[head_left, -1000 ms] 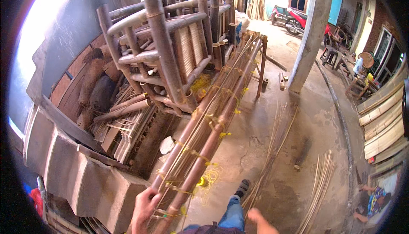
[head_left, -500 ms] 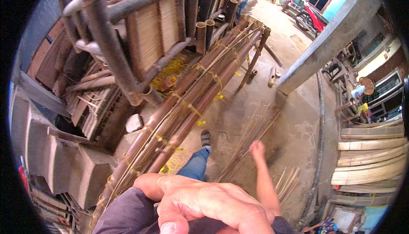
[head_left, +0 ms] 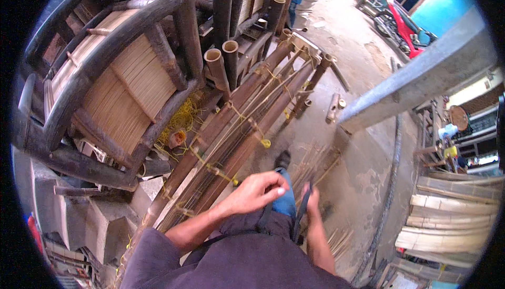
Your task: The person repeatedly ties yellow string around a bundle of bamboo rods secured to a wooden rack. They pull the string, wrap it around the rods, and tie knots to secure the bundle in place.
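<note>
My left hand (head_left: pixel 258 192) is in front of my waist, its fingers curled in toward the thumb. Below it a dark band runs down to my dark shirt (head_left: pixel 252 260); whether the fingers hold its end is unclear. To the right, my right hand (head_left: pixel 312 200) is closed around a long, narrow, dark strap-like piece (head_left: pixel 302 210) that slants down to my waist. Left of my hands stands a long bamboo frame (head_left: pixel 239 155) tied with yellow cord, thin strips lying along its length. My leg in blue jeans (head_left: pixel 284 197) shows beside it.
Dark bamboo chairs (head_left: pixel 171 86) with slatted panels crowd the left, near tangled yellow cord (head_left: pixel 181 119). A grey pillar (head_left: pixel 415 78) rises on the right. Thin sticks (head_left: pixel 315 165) lie on the floor. Stacked pale bamboo slats (head_left: pixel 436 226) stand lower right; a red motorbike (head_left: pixel 402 28) is behind.
My left hand has dropped from close before the camera to my waist, fingers now curled. My right hand has moved slightly down, with the dark strap-like piece now visible. The view has shifted, showing more of the chairs.
</note>
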Demonstrator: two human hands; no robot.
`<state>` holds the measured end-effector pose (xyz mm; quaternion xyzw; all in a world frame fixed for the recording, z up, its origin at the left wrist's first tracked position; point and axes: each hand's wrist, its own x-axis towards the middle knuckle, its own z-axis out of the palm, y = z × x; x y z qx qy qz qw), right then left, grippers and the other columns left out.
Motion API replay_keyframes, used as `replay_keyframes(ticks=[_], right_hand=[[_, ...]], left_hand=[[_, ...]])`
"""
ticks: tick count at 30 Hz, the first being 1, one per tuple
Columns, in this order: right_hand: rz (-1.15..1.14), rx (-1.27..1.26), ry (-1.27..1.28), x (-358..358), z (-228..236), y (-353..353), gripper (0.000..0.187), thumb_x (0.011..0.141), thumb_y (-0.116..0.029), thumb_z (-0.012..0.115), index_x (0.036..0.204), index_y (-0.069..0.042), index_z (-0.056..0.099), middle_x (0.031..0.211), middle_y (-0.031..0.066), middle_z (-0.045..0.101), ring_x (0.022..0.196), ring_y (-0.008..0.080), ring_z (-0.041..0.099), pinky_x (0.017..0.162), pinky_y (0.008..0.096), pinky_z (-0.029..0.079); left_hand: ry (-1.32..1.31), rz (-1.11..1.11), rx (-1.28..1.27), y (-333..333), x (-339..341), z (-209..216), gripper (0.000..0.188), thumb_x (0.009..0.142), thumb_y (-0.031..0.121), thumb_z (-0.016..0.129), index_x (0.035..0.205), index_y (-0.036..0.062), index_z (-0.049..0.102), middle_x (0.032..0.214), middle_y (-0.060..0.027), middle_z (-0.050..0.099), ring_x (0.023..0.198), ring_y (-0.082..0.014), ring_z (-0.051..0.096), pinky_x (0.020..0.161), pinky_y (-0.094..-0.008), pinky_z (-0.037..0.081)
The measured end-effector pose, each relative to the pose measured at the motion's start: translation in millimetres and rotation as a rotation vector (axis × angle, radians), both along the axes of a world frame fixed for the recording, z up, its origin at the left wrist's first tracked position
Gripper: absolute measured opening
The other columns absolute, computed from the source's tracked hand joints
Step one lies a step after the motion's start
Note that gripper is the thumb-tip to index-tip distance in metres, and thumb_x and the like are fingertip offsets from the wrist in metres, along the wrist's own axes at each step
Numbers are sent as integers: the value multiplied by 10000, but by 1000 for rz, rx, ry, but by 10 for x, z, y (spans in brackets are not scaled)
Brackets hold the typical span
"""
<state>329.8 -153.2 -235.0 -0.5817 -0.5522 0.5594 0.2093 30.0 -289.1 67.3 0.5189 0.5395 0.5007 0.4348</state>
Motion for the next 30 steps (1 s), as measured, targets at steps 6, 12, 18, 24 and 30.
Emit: replay_keyframes(ticks=[6,12,18,24,30], right_hand=[[117,-27,712,-2997,1647,2549,223,935,-259,570,1061,-76,554,651,-43,456,501,38,397,423,189,333],[446,-653,909,-3870,2037,3081,111,929,-233,566,947,-128,536,709,-54,479,508,33,388,428,187,314],[932,-254,367,-3796,2792,4198,273,952,-143,477,1203,-67,553,923,2,540,713,50,502,581,175,414],[796,-184,484,-4077,2873,4771,218,967,-183,480,1110,-54,583,707,-54,392,570,23,359,476,171,297],[568,-140,657,-4307,2306,5077,209,979,-226,482,1017,-49,587,541,-92,309,416,9,231,358,181,178]], left_hand=[[135,257,-323,734,-48,-392,204,891,196,566,1015,46,625,902,-101,619,802,-221,607,726,-331,480],[160,628,-264,1282,42,73,192,903,189,564,1018,42,608,916,-116,600,861,-262,603,762,-347,475],[788,707,105,1955,-485,953,186,732,222,631,831,78,567,813,-86,540,805,-289,583,665,-400,487],[871,861,410,2005,-248,1806,211,684,267,638,755,99,532,756,-68,545,764,-257,580,632,-383,476],[619,946,136,1761,-266,1084,156,783,209,636,798,87,541,768,-67,501,750,-273,551,632,-388,465]])
